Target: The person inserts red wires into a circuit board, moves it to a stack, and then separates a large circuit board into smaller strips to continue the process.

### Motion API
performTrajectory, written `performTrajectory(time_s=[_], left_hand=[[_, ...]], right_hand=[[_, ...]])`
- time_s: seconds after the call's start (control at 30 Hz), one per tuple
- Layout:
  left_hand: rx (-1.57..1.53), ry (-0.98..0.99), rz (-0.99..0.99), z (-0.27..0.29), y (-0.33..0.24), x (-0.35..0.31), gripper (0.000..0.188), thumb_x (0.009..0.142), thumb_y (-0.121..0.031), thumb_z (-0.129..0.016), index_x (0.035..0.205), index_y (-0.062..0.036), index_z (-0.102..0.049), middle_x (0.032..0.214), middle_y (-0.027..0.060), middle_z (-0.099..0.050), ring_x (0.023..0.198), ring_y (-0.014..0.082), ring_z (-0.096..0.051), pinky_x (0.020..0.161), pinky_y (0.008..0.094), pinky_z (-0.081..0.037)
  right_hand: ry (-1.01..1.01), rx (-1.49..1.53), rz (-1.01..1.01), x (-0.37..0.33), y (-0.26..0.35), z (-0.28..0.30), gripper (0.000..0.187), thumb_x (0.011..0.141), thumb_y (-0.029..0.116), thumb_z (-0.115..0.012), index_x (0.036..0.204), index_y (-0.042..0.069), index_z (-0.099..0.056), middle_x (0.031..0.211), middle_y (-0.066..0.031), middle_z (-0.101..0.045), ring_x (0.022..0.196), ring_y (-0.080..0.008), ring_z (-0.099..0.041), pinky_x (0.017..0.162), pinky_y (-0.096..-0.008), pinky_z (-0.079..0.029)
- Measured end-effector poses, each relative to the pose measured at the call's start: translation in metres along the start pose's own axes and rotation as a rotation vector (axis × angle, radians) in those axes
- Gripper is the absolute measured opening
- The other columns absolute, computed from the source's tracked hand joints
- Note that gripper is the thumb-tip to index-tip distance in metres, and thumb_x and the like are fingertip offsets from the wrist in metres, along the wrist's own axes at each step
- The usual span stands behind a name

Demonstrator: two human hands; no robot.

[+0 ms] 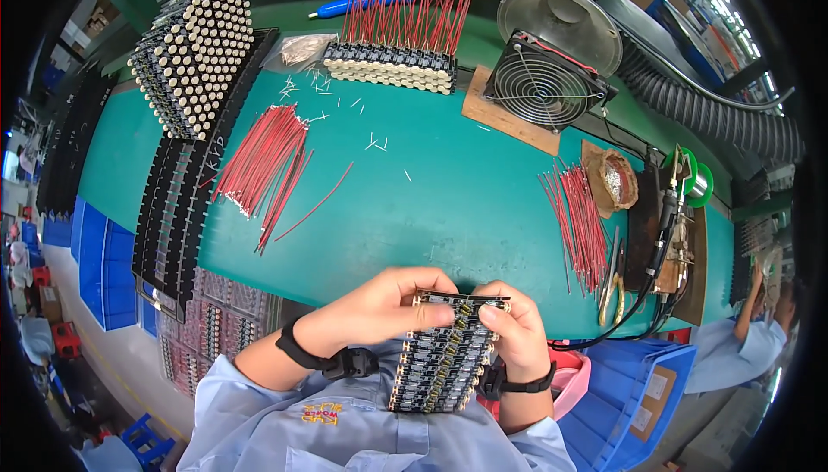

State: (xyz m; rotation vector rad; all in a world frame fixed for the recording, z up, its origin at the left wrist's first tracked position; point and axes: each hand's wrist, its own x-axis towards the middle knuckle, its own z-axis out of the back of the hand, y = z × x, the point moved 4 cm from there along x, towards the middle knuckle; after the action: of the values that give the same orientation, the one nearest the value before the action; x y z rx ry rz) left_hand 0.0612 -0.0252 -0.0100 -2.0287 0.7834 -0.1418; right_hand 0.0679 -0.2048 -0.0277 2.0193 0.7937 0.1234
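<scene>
While two bare hands hold it near its top end, a block of small circuit boards [442, 358] sits in front of the person's light blue shirt [345, 429], by the near edge of the green table [414, 231]. It has rows of black and shiny bits, with pale round bits along its sides. The left hand [384, 310] grips its left side, with the thumb lying flat across the front. The right hand [519, 334] grips its right side, and that thumb presses near the top corner. Both hands are close together. A black band goes around each wrist.

Past the hands, on the left of the table, lies a big pile of red wires [267, 157], with one loose wire [315, 201] just beside it. Small white sticks [375, 142] are spread near there. On the right is a smaller bunch of red wires [578, 229], near pliers [611, 298] and a brown cup [614, 181].

At the back stands a row of boards [388, 71] with red wires poking up. To its left is a tall stack [200, 54] with many white knobs. To its right, a black fan [545, 81] leans by a round metal hood [559, 13].
</scene>
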Motion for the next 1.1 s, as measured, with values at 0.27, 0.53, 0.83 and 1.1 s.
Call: performTrajectory(time_s=[0.27,0.53,0.83,1.1], left_hand=[[0.386,0.139,0.031,-0.013,0.005,-0.018,0.040,0.093,-0.011,-0.062,0.129,0.0005,-0.050,0.113,0.0047,-0.062,0.096,0.0074,-0.057,0.080,0.0258,-0.050],[0.148,0.153,-0.017,-0.014,0.006,-0.007,0.037,0.094,-0.007,-0.059,0.130,0.0012,-0.050,0.121,0.0059,-0.060,0.107,0.0109,-0.056,0.090,0.0287,-0.047],[0.030,0.145,-0.006,-0.016,0.008,-0.007,0.039,0.094,-0.005,-0.057,0.132,0.0019,-0.049,0.126,0.0067,-0.057,0.114,0.0121,-0.053,0.096,0.0310,-0.045],[-0.148,-0.008,-0.021,-0.007,0.001,-0.014,0.028,0.095,-0.006,-0.056,0.122,-0.0003,-0.055,0.116,0.0052,-0.062,0.107,0.0126,-0.057,0.090,0.0300,-0.047]], right_hand=[[-0.132,-0.106,0.067,-0.025,0.013,-0.016,0.029,0.089,0.008,-0.062,0.114,-0.005,-0.056,0.105,-0.0063,-0.064,0.095,-0.0119,-0.059,0.084,-0.0269,-0.046],[-0.145,-0.104,-0.139,-0.037,-0.001,-0.011,0.046,0.079,0.008,-0.070,0.119,-0.009,-0.055,0.113,-0.0141,-0.065,0.100,-0.0198,-0.063,0.089,-0.0327,-0.048],[-0.083,0.119,-0.062,-0.030,-0.009,-0.009,0.042,0.082,0.001,-0.065,0.122,-0.007,-0.054,0.115,-0.0119,-0.064,0.102,-0.0191,-0.062,0.089,-0.0329,-0.048],[0.034,0.280,0.028,-0.026,-0.012,-0.001,0.033,0.085,0.010,-0.065,0.113,-0.005,-0.058,0.101,-0.0114,-0.065,0.091,-0.0208,-0.063,0.080,-0.0324,-0.050]])
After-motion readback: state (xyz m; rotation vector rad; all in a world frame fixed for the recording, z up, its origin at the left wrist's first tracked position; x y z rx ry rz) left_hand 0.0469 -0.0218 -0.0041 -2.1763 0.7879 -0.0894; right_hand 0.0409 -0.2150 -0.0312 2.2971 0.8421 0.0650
